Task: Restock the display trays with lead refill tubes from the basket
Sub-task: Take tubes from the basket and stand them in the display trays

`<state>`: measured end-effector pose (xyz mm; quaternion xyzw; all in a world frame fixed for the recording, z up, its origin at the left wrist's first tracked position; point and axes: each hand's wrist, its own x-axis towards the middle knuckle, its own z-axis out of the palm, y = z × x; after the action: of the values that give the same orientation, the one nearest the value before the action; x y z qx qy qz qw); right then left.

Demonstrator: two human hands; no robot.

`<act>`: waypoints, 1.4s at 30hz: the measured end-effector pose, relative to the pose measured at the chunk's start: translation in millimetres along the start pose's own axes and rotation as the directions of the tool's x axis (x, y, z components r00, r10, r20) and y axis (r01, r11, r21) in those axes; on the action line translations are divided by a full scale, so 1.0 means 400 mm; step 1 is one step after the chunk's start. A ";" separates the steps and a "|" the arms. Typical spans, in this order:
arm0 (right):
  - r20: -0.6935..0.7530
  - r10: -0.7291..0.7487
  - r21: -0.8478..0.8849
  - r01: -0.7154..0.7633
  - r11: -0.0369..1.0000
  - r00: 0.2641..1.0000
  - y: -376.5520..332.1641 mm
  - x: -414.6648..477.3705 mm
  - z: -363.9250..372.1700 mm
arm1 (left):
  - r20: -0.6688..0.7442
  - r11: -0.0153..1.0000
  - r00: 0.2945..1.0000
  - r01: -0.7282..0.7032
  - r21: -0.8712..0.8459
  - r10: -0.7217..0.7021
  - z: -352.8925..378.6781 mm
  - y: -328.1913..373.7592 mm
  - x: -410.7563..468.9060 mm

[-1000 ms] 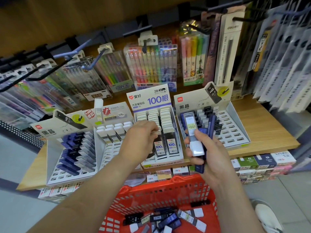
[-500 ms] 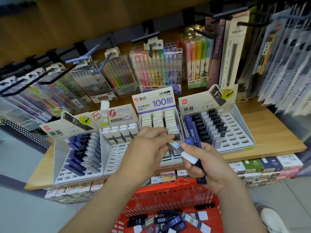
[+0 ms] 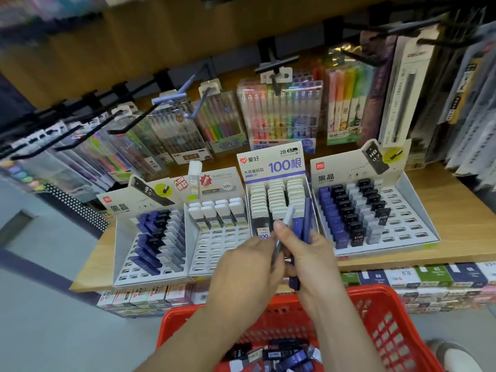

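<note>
Both hands met just above the far rim of the basket [image 3: 375, 312]. My right hand [image 3: 315, 260] gripped a bundle [image 3: 302, 232] of blue tubes held upright. My left hand [image 3: 249, 267] curled its fingers on the lower end of a white-capped tube [image 3: 289, 214] at the bundle's left side, though blur hid the exact hold. More loose tubes [image 3: 284, 355] lay in the basket beneath my wrists.

Straight beyond the hands ran the front edge of the shelf [image 3: 461, 237], with four trays side by side along it. The middle tray [image 3: 312, 210] sat right behind the bundle, its rows of white caps nearly full. The right tray [image 3: 413, 229] had empty slots across its right half and front row. The tray left of the hands [image 3: 214, 253] was empty in front, with caps only in its back rows. The far-left tray [image 3: 120, 253] had blue tubes leaning across its middle.

Above and beyond the hands, hooks [image 3: 276, 63] jutted toward me, carrying pen packs [image 3: 281, 114] that hung close behind the trays' header cards. Small boxes [image 3: 429, 276] filled the space under the shelf, either side of the basket. A shoe [image 3: 453, 355] showed by the basket's right corner.
</note>
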<state>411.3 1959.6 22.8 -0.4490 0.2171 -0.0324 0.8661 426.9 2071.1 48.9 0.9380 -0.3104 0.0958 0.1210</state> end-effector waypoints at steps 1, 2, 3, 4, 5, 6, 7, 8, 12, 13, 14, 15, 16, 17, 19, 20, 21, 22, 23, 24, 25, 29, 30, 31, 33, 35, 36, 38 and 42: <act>-0.013 -0.001 -0.020 0.001 1.000 1.000 0.007 0.000 0.008 | 0.046 1.000 0.999 0.024 0.001 -0.024 -0.012 -0.011 0.002; -0.019 0.006 -0.038 -0.007 0.999 1.000 0.011 0.000 0.013 | 0.102 0.997 0.993 0.062 -0.037 -0.058 -0.029 -0.027 0.006; -0.008 0.021 -0.054 -0.021 0.998 1.000 0.012 0.001 0.016 | 0.138 0.988 0.986 0.110 -0.112 -0.094 -0.049 -0.040 0.010; 0.023 0.041 -0.062 -0.040 0.997 0.999 0.013 0.001 0.021 | 0.149 0.973 0.980 0.154 -0.175 -0.128 -0.066 -0.049 0.018; 0.066 0.058 -0.063 -0.053 0.997 0.996 0.013 0.002 0.025 | 0.136 0.956 0.977 0.194 -0.218 -0.167 -0.083 -0.061 0.029; 0.114 0.074 -0.054 -0.068 0.996 0.991 0.014 0.002 0.029 | 0.117 0.936 0.969 0.240 -0.257 -0.217 -0.095 -0.076 0.040; 0.174 0.089 -0.044 -0.082 0.996 0.981 0.016 0.001 0.032 | 0.123 0.892 0.954 0.298 -0.341 -0.272 -0.105 -0.096 0.051; 0.237 0.110 -0.031 -0.106 0.994 0.965 0.020 0.000 0.035 | 0.170 0.810 0.934 0.358 -0.465 -0.315 -0.116 -0.116 0.060; 0.383 0.198 0.012 -0.219 0.976 0.902 0.037 -0.008 0.056 | 0.449 0.462 0.863 0.503 -0.730 -0.232 -0.129 -0.170 0.072; 0.400 0.207 0.016 -0.233 0.972 0.893 0.043 -0.009 0.060 | 0.459 0.456 0.863 0.503 -0.734 -0.212 -0.127 -0.176 0.075; 0.412 0.210 0.021 -0.240 0.971 0.887 0.047 -0.009 0.062 | 0.472 0.453 0.859 0.508 -0.733 -0.199 -0.124 -0.184 0.078; 0.419 0.211 0.018 -0.240 0.971 0.883 0.056 -0.005 0.062 | 0.496 0.446 0.848 0.522 -0.727 -0.184 -0.121 -0.194 0.083; 0.420 0.215 -0.019 -0.229 0.973 0.882 0.062 0.000 0.060 | 0.524 0.460 0.839 0.528 -0.714 -0.148 -0.122 -0.206 0.087; 0.413 0.222 -0.081 -0.207 0.975 0.884 0.070 0.005 0.058 | 0.553 0.499 0.826 0.526 -0.688 -0.109 -0.125 -0.220 0.091; 0.380 0.235 -0.183 -0.177 0.967 0.895 0.083 0.013 0.058 | 0.588 0.611 0.806 0.499 -0.615 -0.066 -0.137 -0.244 0.099; 0.361 0.236 -0.186 -0.178 0.966 0.902 0.086 0.016 0.061 | 0.584 0.636 0.809 0.489 -0.597 -0.075 -0.144 -0.254 0.104; 0.336 0.229 -0.149 -0.188 0.971 0.914 0.084 0.019 0.067 | 0.559 0.628 0.822 0.493 -0.602 -0.110 -0.150 -0.263 0.110; 0.294 0.210 -0.077 -0.196 0.978 0.932 0.078 0.025 0.069 | 0.513 0.600 0.841 0.503 -0.622 -0.172 -0.155 -0.277 0.117; 0.236 0.185 0.009 -0.192 0.981 0.954 0.071 0.033 0.065 | 0.447 0.579 0.858 0.505 -0.640 -0.254 -0.158 -0.295 0.126; 0.175 0.158 0.102 -0.177 0.979 0.972 0.060 0.041 0.057 | 0.364 0.588 0.869 0.495 -0.640 -0.335 -0.159 -0.318 0.133; 0.122 0.133 0.192 -0.155 0.969 0.984 0.048 0.049 0.045 | 0.274 0.630 0.873 0.482 -0.609 -0.403 -0.155 -0.343 0.137; -0.007 0.052 0.378 -0.045 0.925 0.999 0.008 0.063 -0.001 | 0.055 0.834 0.899 0.425 -0.352 -0.435 -0.106 -0.406 0.128; -0.023 0.039 0.395 -0.027 0.918 0.999 0.004 0.064 -0.005 | 0.026 0.859 0.911 0.398 -0.322 -0.412 -0.090 -0.407 0.122; -0.031 0.029 0.407 -0.013 0.914 0.999 0.003 0.066 -0.006 | 0.000 0.877 0.921 0.372 -0.303 -0.391 -0.075 -0.405 0.118; -0.027 0.016 0.427 -0.004 0.904 1.000 0.007 0.068 -0.001 | -0.044 0.898 0.933 0.332 -0.288 -0.358 -0.052 -0.397 0.119; 0.002 0.028 0.441 -0.026 0.897 1.000 0.015 0.067 0.007 | -0.073 0.917 0.947 0.281 -0.282 -0.313 -0.034 -0.386 0.121; 0.030 0.037 0.446 -0.047 0.894 0.999 0.019 0.065 0.011 | -0.084 0.929 0.956 0.248 -0.275 -0.280 -0.027 -0.381 0.122; 0.077 0.056 0.438 -0.085 0.895 0.995 0.023 0.057 0.019 | -0.099 0.957 0.975 0.170 -0.236 -0.198 -0.014 -0.377 0.121; 0.093 0.072 0.390 -0.103 0.915 0.993 0.017 0.048 0.020 | -0.069 0.987 0.995 0.067 -0.149 -0.078 -0.008 -0.391 0.123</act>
<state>430.9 1964.9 14.9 -0.2565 0.1927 -0.0192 0.9469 560.2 2166.3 38.3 0.9331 -0.2775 0.1031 0.2044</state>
